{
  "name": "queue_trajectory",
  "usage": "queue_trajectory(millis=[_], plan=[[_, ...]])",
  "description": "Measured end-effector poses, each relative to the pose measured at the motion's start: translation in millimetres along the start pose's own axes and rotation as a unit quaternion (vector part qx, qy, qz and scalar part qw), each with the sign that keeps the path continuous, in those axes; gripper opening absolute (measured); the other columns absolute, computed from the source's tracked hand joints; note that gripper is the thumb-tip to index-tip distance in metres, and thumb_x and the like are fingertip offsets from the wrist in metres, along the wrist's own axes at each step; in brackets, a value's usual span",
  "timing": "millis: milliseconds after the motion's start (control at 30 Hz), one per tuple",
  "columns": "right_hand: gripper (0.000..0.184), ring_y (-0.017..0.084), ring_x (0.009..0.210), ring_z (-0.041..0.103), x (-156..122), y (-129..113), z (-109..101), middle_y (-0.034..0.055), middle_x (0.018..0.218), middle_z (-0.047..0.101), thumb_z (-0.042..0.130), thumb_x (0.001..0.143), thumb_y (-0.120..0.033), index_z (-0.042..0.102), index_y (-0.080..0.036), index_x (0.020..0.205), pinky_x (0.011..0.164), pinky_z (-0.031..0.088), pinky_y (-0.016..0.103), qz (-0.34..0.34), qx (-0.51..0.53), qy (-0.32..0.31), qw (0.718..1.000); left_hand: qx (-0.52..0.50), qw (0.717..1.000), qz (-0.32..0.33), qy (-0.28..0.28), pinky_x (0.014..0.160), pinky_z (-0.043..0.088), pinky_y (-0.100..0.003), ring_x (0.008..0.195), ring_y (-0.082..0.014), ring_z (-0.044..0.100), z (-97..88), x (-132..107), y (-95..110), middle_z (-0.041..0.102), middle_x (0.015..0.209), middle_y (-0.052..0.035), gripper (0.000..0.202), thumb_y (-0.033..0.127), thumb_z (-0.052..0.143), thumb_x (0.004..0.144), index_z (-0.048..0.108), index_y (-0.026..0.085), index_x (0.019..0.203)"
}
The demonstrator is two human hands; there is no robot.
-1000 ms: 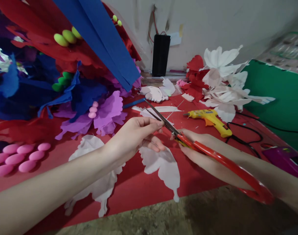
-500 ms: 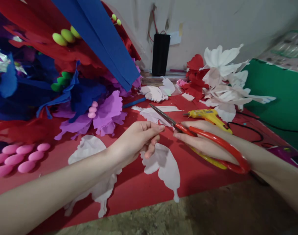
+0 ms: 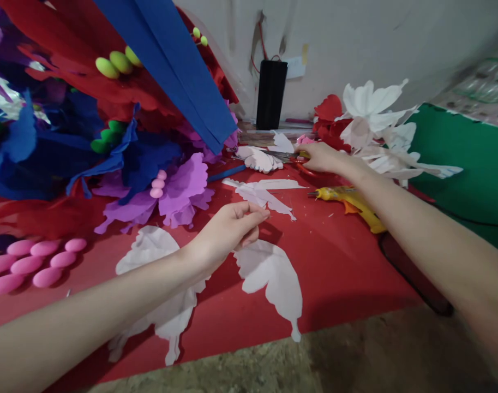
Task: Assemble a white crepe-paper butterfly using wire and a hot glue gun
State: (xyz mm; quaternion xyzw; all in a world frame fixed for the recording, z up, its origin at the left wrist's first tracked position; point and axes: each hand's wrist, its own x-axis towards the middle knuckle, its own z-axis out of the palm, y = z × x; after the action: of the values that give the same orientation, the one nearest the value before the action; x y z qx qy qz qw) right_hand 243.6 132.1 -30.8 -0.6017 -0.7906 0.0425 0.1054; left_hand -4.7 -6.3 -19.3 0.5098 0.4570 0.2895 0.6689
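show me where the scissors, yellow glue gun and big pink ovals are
Scissors (image 3: 305, 170): head view, on the red handle.
Yellow glue gun (image 3: 358, 202): head view, on the body.
Big pink ovals (image 3: 27, 265): head view, on an oval amid the group.

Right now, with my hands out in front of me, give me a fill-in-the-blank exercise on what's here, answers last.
1. Your bare right hand is at the red-and-yellow handles of the metal-bladed ____.
2. The thin, scallop-edged cutout just below your bare left hand is coloured ____.
3. The yellow plastic glue gun lies on a smooth surface coloured ____.
4. The black rectangular device stands upright in front of the plain grey ____.

Missing words: scissors; white; red; wall.
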Motion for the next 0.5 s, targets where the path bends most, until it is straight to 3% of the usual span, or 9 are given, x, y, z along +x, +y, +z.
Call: queue_trajectory(millis=[100, 200, 267, 300, 333, 400, 433, 500], plan=[[0.030, 0.015, 0.097, 0.054, -1, -5, 2, 0.0087, 0.104, 0.056, 0.053, 0.089, -0.034, 0.056, -0.012, 0.109, 0.086, 0.049, 0.034, 0.028, -0.036, 0.001, 0.999, -0.011, 1.000, -0.007, -0.002, 0.037, 0.017, -0.015, 0.031, -0.0035, 0.023, -1.9, 2, -1, 0.040, 0.034, 0.0096, 0.018, 0.017, 0.048, 0.088, 0.051, 0.017, 0.070], [0.023, 0.026, 0.102, 0.052, -18, -29, -3, 0.0139, 0.101, 0.057, 0.058, 0.080, -0.019, 0.061, -0.011, 0.102, 0.086, 0.044, 0.043, 0.016, -0.055, 0.071, 0.996, -0.029, 0.999, -0.012, -0.005, 0.035, 0.021, -0.016, 0.029, -0.0042, 0.036, -2.7, 5, -2, 0.052, 0.040, 0.0062, 0.020, 0.020, 0.045, 0.091, 0.046, 0.018, 0.071], [0.025, 0.027, 0.106, 0.049, -39, -53, -8, 0.0118, 0.107, 0.056, 0.052, 0.082, -0.018, 0.062, -0.015, 0.104, 0.090, 0.041, 0.044, -0.018, -0.053, 0.120, 0.991, -0.046, 0.999, -0.014, -0.006, 0.037, 0.027, -0.015, 0.034, -0.0066, 0.048, -2.7, 7, -3, 0.058, 0.045, 0.0042, 0.021, 0.021, 0.043, 0.093, 0.042, 0.019, 0.072], [0.021, 0.023, 0.104, 0.050, -50, -66, -10, 0.0085, 0.107, 0.057, 0.049, 0.085, -0.019, 0.063, -0.018, 0.101, 0.091, 0.041, 0.041, -0.057, -0.046, 0.143, 0.987, -0.056, 0.998, -0.014, -0.006, 0.039, 0.031, -0.015, 0.038, -0.0077, 0.053, -2.6, 7, -3, 0.059, 0.047, 0.0035, 0.021, 0.020, 0.042, 0.093, 0.041, 0.019, 0.072], [0.017, 0.020, 0.097, 0.052, -63, -78, -12, 0.0066, 0.098, 0.060, 0.048, 0.086, -0.020, 0.064, -0.018, 0.092, 0.088, 0.042, 0.038, -0.155, -0.021, 0.187, 0.970, -0.065, 0.998, -0.014, -0.005, 0.042, 0.036, -0.015, 0.041, -0.0084, 0.057, -2.4, 7, -3, 0.061, 0.050, 0.0029, 0.021, 0.019, 0.040, 0.094, 0.041, 0.019, 0.073], [0.018, 0.014, 0.089, 0.054, -86, -97, -12, 0.0035, 0.091, 0.061, 0.045, 0.089, -0.017, 0.064, -0.019, 0.090, 0.081, 0.045, 0.030, -0.339, 0.025, 0.210, 0.917, -0.082, 0.997, -0.012, -0.004, 0.050, 0.043, -0.017, 0.048, -0.0089, 0.061, -1.7, 6, -3, 0.063, 0.054, 0.0017, 0.023, 0.016, 0.036, 0.095, 0.042, 0.018, 0.073], [0.017, 0.012, 0.087, 0.053, -96, -104, -12, 0.0032, 0.090, 0.061, 0.046, 0.089, -0.017, 0.063, -0.018, 0.090, 0.079, 0.045, 0.029, -0.400, 0.035, 0.208, 0.892, -0.089, 0.996, -0.009, -0.001, 0.054, 0.046, -0.018, 0.050, -0.0086, 0.061, -1.2, 5, -3, 0.063, 0.055, 0.0016, 0.023, 0.015, 0.036, 0.095, 0.044, 0.017, 0.073], [0.016, 0.012, 0.085, 0.052, -111, -112, -9, 0.0033, 0.090, 0.062, 0.047, 0.089, -0.015, 0.063, -0.016, 0.092, 0.077, 0.045, 0.028, -0.446, 0.053, 0.194, 0.872, -0.101, 0.995, -0.005, 0.003, 0.060, 0.047, -0.018, 0.054, -0.0074, 0.061, -0.1, 4, -4, 0.062, 0.058, 0.0019, 0.024, 0.014, 0.039, 0.094, 0.048, 0.015, 0.071]])
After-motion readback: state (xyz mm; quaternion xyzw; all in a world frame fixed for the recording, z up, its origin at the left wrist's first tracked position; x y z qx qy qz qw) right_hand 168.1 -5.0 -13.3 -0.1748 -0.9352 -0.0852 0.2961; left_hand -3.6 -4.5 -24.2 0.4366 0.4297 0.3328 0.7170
